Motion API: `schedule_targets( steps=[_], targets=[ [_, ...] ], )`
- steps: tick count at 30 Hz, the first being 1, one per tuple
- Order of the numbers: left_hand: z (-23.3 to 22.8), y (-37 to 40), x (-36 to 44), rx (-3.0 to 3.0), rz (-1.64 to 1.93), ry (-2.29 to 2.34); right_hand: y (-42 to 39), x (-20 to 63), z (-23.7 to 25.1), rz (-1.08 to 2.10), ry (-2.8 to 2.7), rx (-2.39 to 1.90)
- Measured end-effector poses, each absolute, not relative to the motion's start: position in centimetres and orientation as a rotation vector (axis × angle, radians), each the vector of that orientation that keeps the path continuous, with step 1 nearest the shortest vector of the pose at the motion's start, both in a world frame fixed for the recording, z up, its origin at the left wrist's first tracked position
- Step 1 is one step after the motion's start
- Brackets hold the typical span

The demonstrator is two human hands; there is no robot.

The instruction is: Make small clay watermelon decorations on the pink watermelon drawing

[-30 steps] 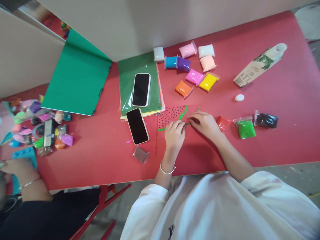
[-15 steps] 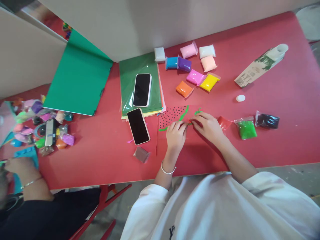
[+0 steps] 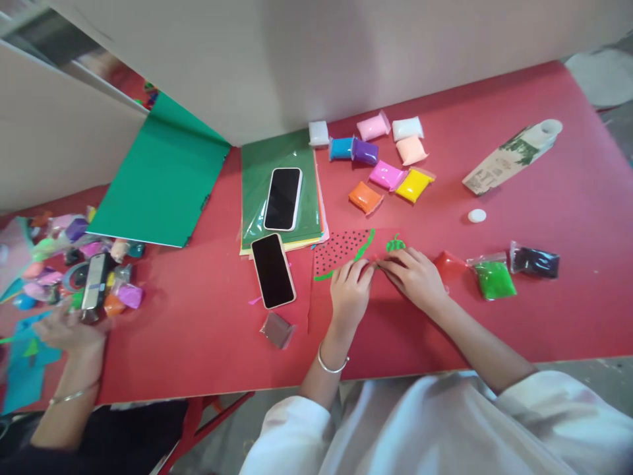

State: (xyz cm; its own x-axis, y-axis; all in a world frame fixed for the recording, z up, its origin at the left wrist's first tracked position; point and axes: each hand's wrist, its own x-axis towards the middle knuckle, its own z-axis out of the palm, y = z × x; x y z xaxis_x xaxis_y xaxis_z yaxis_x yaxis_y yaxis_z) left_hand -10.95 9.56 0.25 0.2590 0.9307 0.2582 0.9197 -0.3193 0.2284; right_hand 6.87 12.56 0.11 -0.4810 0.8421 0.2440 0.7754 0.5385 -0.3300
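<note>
That red paper sheet with the black dots and green clay strips [image 3: 346, 254] lies flat on the red table [image 3: 568, 198], just past both hands, long side running left-right. Left hand [image 3: 350, 293] and right hand [image 3: 414, 277] meet fingertip to fingertip over its near edge, pinching a small bit there; can't tell what exactly. Right hand sits closer to the green clay leaf [image 3: 395, 245]. Black phone [image 3: 273, 270] lies left, green clay bag [image 3: 494, 280] right.
</note>
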Motion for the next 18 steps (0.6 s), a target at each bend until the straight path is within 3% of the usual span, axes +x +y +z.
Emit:
schedule_targets(
  steps=[18],
  targets=[
    [-0.2, 9.0, -10.7, 2.507, 0.579, 1.845, 11.0, 8.1, 0.3, 0.109, -2.569, -1.206]
  ],
)
